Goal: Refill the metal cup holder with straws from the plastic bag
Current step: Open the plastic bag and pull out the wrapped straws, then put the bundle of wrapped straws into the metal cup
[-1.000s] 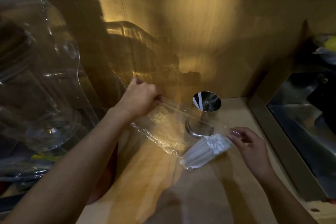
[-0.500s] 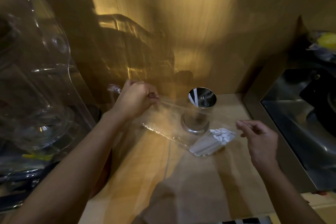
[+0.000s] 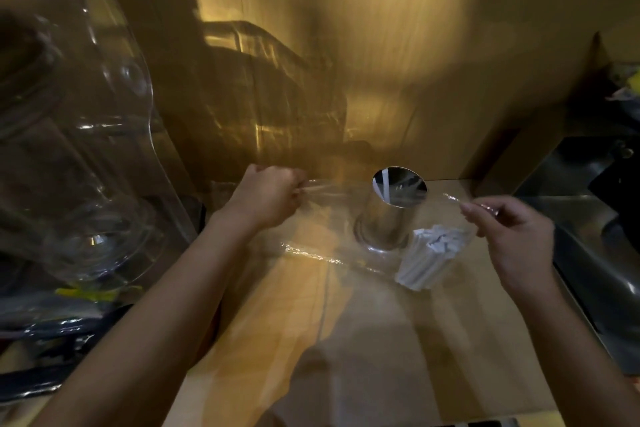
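Head view: left hand point(image 3: 268, 196) and right hand point(image 3: 512, 229) each pinch the plastic bag point(image 3: 332, 218) taut.

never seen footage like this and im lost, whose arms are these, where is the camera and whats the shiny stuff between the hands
There is no machine here. A person wears one camera on the head, looking forward and down, so the two bare arms reaching in from the bottom are that person's own. The left hand and the right hand each pinch an edge of a clear plastic bag and hold it stretched between them; that is the shiny stuff. A bundle of white paper-wrapped straws lies in the bag's right end, low over the wooden counter. Behind the film stands the metal cup holder, upright, with only a couple of straws inside. On the left is a large clear plastic container, and on the right a metal sink.
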The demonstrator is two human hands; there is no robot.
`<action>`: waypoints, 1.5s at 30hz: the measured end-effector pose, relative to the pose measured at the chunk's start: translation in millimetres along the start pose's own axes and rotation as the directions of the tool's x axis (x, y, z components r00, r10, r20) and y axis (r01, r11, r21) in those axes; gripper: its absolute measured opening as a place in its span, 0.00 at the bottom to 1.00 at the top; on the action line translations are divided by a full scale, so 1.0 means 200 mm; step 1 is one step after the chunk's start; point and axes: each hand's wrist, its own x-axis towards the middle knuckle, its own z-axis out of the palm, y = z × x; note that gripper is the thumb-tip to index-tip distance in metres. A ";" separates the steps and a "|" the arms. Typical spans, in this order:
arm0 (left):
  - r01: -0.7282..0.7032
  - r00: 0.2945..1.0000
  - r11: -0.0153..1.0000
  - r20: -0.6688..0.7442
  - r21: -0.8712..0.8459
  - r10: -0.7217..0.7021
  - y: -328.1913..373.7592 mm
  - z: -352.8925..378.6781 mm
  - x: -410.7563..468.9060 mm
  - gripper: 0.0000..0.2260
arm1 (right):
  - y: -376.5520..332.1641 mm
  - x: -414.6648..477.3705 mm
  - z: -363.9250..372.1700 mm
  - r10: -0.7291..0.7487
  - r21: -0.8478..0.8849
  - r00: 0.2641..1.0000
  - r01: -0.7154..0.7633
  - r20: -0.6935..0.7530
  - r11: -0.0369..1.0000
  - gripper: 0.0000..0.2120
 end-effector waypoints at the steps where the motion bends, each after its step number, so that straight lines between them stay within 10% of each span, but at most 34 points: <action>1: 0.017 0.999 1.000 0.028 -0.005 -0.017 0.00 0.01 0.00 0.03 | -0.04 0.02 -0.01 -0.036 -0.003 0.999 0.036 0.025 0.999 0.03; 16: 0.021 0.990 0.969 -0.128 -0.247 -0.054 0.00 0.02 -0.07 0.03 | -0.09 0.16 -0.04 -0.180 -0.038 0.980 0.183 0.083 0.982 0.03; 26: 0.080 0.997 0.971 0.027 -0.224 -0.076 0.03 0.07 -0.06 0.01 | -0.09 0.11 0.08 -0.199 -0.257 0.906 0.308 0.373 0.916 0.01; 36: -0.052 0.966 0.989 -0.258 -0.137 0.015 0.01 0.06 -0.07 0.02 | 0.06 0.12 0.04 -0.067 -0.205 0.989 0.093 0.131 0.974 0.02; 45: -0.088 0.968 0.992 -0.244 -0.090 0.064 0.12 0.03 -0.06 0.03 | 0.15 0.06 -0.03 -0.031 -0.157 0.997 0.042 0.073 0.987 0.02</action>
